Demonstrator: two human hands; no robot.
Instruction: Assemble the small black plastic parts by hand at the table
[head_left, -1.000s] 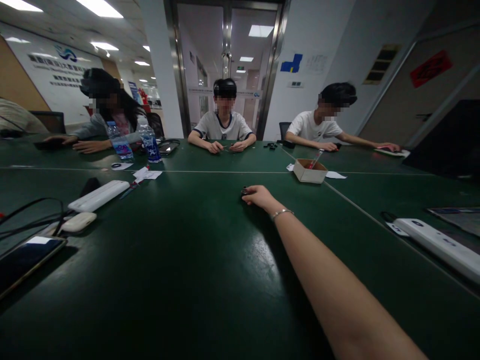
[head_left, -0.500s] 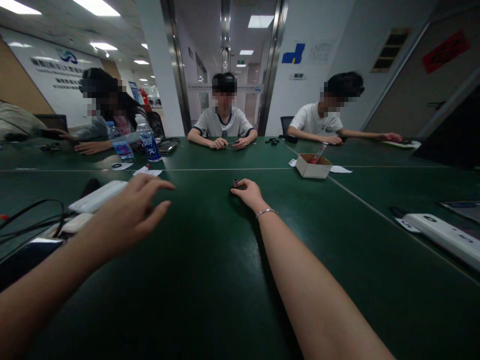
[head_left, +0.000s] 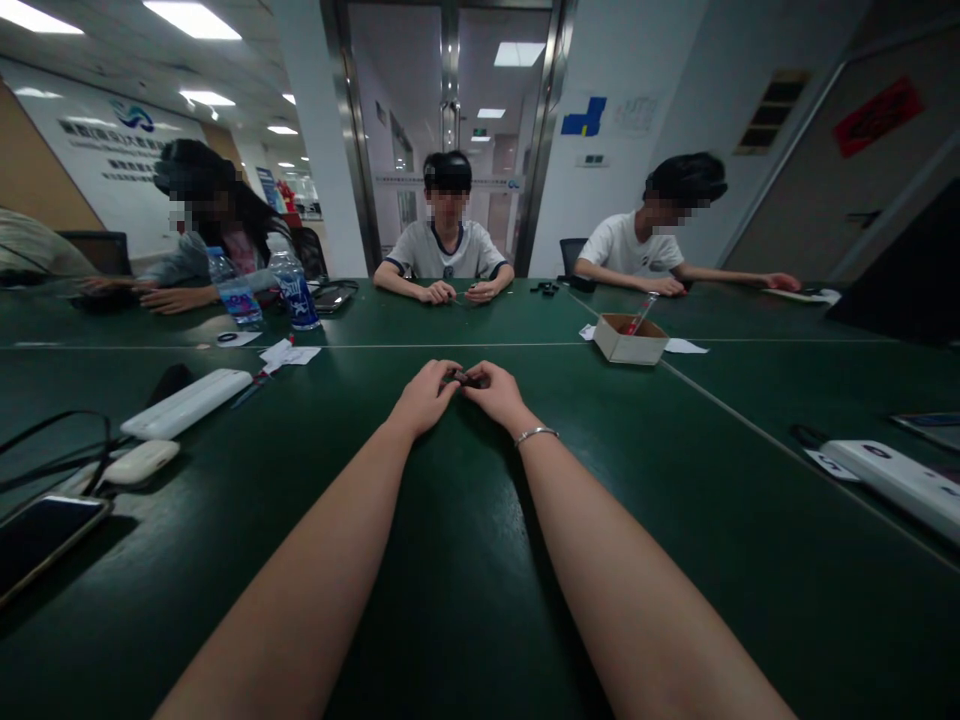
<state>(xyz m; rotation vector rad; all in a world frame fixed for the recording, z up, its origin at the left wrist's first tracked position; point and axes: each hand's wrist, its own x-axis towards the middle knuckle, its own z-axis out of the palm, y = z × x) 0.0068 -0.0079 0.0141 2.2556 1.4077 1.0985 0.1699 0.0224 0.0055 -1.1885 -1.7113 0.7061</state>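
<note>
Both arms stretched forward over the green table (head_left: pixel 465 560), hands meeting near its middle. Left hand (head_left: pixel 425 396) and right hand (head_left: pixel 495 394) are brought together fingertip to fingertip, fingers curled narrow and pinched on a small dark part (head_left: pixel 466 379) held between them just above or on the tabletop; contact with the table cannot be resolved, and the part is too small and shadowed to make out its shape. Right wrist carries a thin silver bracelet (head_left: pixel 535 434). To the left of the hands, well apart: a long white power strip (head_left: pixel 187 402), a small white case (head_left: pixel 142 462) near it, black cables (head_left: pixel 52 450), and a phone (head_left: pixel 41 535) lying flat at the table's left edge. Further back on the left stand two water bottles (head_left: pixel 292 290) with scraps of paper (head_left: pixel 289 352) in front. To the right and beyond the hands sits an open cardboard box (head_left: pixel 628 340) with a red-tipped tool leaning out of it. A second white power strip (head_left: pixel 896 482) lies at the far right. Three other people sit along the far side, their own hands resting on the table; the middle one holds small items between both hands
</note>
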